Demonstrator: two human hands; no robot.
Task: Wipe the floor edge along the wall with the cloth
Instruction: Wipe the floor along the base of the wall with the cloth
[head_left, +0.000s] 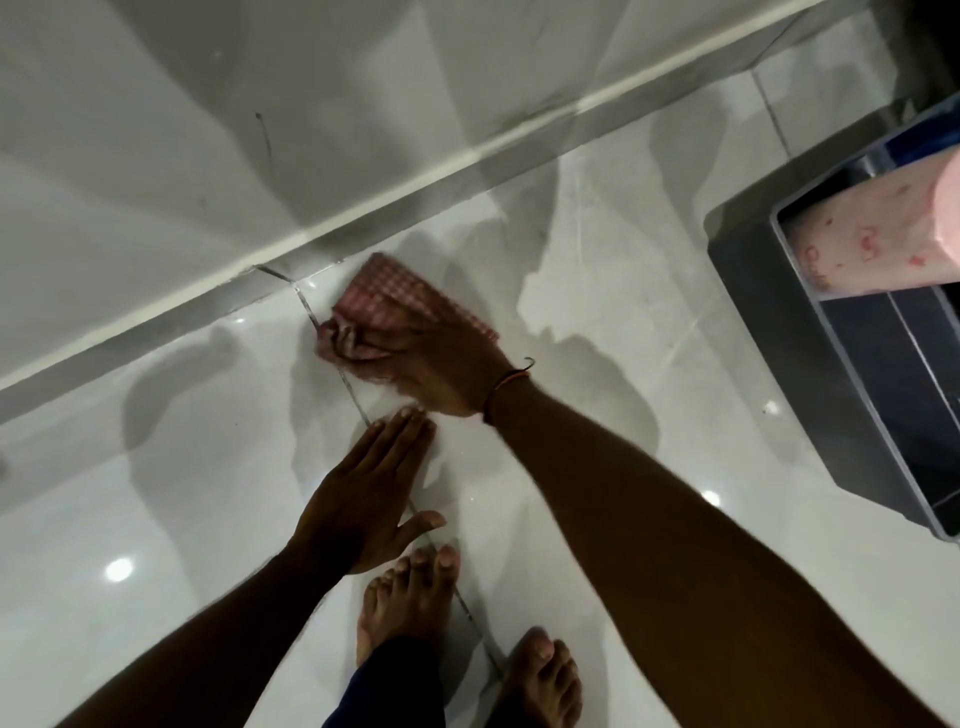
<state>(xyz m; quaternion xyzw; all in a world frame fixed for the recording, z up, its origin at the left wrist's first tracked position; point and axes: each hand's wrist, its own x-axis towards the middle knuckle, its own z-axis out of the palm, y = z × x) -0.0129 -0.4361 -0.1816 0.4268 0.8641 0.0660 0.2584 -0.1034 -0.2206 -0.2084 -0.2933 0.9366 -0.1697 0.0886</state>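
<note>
The person's right hand (436, 371) is closed over a bunched corner of a pink-and-white checked cloth (395, 301), fingers curled into the crumpled fabric and pressing it onto the glossy white tiled floor (171, 525). A thin orange-and-dark thread band (506, 382) circles that wrist. The left hand (363, 499) lies flat and empty on the floor just below and to the left of the right one, palm down, fingers straight and together, thumb spread to the side. Two bare feet (410, 597) stand below the hands, with a dark blue trouser hem (389, 686) over the left ankle.

The cloth sits near the grey skirting strip (171, 332) at the foot of the pale grey wall (208, 130), close to it but not clearly touching; a narrow band of bare tile shows between them. The skirting runs diagonally from lower left to upper right, capped by a white line. Open floor stretches to the left of the hands and to the upper right along the wall. A dark grout line (306, 306) passes under the cloth and runs down between the feet.

At the right edge a dark grey plastic bin (779, 322) stands well apart from the hands; a pale pink fabric with red prints (872, 239) lies in it.

The cloth's far part lies spread flat, the near part gathered into folds and slightly blurred.
</note>
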